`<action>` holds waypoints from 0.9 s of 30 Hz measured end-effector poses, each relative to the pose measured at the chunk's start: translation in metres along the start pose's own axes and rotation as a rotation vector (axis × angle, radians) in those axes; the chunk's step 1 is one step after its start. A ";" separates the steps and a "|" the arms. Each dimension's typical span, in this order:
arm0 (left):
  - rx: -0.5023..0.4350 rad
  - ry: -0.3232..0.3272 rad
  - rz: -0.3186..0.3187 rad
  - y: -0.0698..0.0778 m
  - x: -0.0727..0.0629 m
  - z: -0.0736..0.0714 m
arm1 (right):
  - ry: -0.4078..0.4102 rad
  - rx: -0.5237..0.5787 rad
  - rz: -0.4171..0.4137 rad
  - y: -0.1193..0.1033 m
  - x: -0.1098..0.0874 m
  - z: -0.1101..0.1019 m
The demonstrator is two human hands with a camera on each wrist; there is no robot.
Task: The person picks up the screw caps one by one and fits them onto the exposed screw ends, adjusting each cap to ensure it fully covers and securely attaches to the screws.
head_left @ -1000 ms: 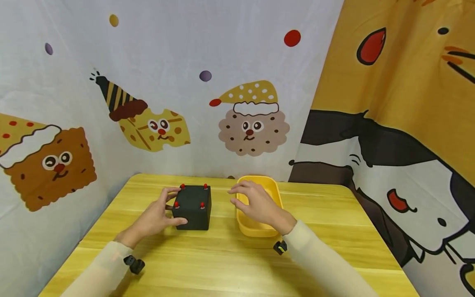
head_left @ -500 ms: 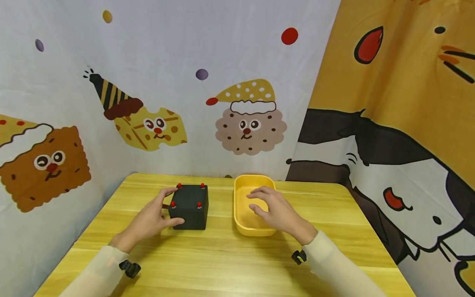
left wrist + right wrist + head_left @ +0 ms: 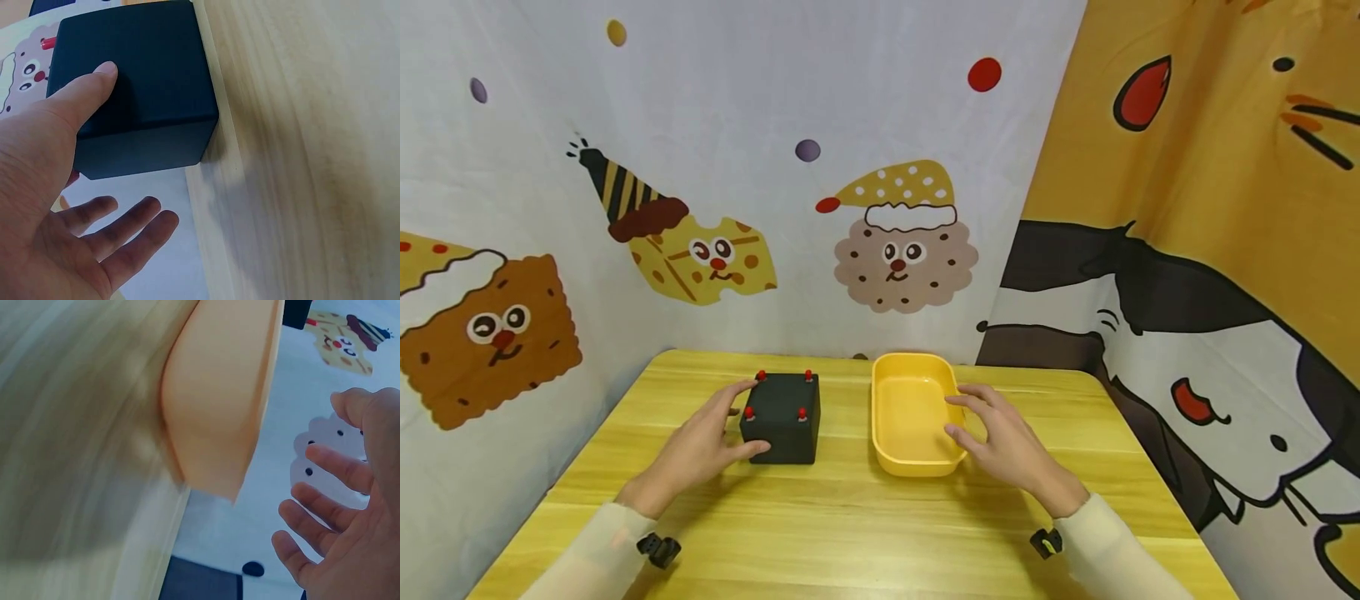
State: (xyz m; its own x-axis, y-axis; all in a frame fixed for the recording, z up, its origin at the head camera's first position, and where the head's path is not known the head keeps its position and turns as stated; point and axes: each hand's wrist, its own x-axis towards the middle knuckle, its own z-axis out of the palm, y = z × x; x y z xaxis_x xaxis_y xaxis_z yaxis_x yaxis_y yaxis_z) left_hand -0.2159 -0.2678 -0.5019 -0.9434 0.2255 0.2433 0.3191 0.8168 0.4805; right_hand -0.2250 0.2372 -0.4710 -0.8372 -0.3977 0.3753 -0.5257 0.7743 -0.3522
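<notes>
On the table stands a black box (image 3: 780, 425) with small red-tipped toggle switches (image 3: 802, 414) on its top. My left hand (image 3: 694, 446) grips its left side: the thumb lies on the front face and the index finger reaches the back left corner. In the left wrist view the other fingers (image 3: 134, 240) are spread apart from the box. A yellow plastic tray (image 3: 917, 460) stands to the right of the box. My right hand (image 3: 1011, 442) is at the tray's right rim, fingers relaxed and holding nothing; its fingers overlap the rim in the head view.
The light wooden table (image 3: 842, 533) ends at the back against a white curtain (image 3: 715, 108) printed with cartoon snacks. An orange curtain (image 3: 1210, 158) with a cartoon animal hangs along the right. Dark wrist cameras (image 3: 1047, 543) sit on both sleeves.
My right hand has moved right from over the tray's middle to its right rim, uncovering the tray's inside. My left hand stays at the box, and the head view has shifted slightly.
</notes>
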 end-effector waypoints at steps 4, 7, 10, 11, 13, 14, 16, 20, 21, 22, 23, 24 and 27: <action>0.018 0.014 0.007 0.001 -0.003 0.000 | 0.015 -0.008 0.020 0.009 -0.010 -0.002; 0.028 0.015 0.002 0.002 -0.004 0.000 | 0.026 -0.019 0.038 0.016 -0.017 -0.004; 0.040 0.015 -0.003 0.003 -0.006 0.001 | 0.034 -0.027 0.048 0.021 -0.023 -0.005; 0.040 0.015 -0.002 0.003 -0.007 0.001 | 0.037 -0.030 0.048 0.023 -0.024 -0.006; 0.044 0.018 0.002 0.004 -0.008 0.001 | 0.041 -0.042 0.049 0.026 -0.027 -0.007; 0.047 0.020 0.004 0.004 -0.009 0.000 | 0.043 -0.051 0.049 0.028 -0.029 -0.007; 0.058 0.026 0.011 0.004 -0.011 0.000 | 0.054 -0.074 0.047 0.030 -0.032 -0.008; 0.091 0.039 0.022 0.005 -0.015 -0.001 | 0.087 -0.124 0.037 0.036 -0.038 -0.011; 0.099 0.040 0.020 0.005 -0.016 -0.002 | 0.089 -0.135 0.039 0.037 -0.040 -0.012; 0.107 0.041 0.018 0.005 -0.017 -0.003 | 0.092 -0.146 0.041 0.038 -0.041 -0.013; 0.114 0.040 0.016 0.005 -0.018 -0.004 | 0.089 -0.155 0.047 0.039 -0.043 -0.014; 0.122 0.041 0.015 0.006 -0.019 -0.004 | 0.086 -0.163 0.054 0.040 -0.044 -0.015; 0.158 0.041 0.015 0.006 -0.021 -0.007 | 0.065 -0.198 0.080 0.044 -0.048 -0.017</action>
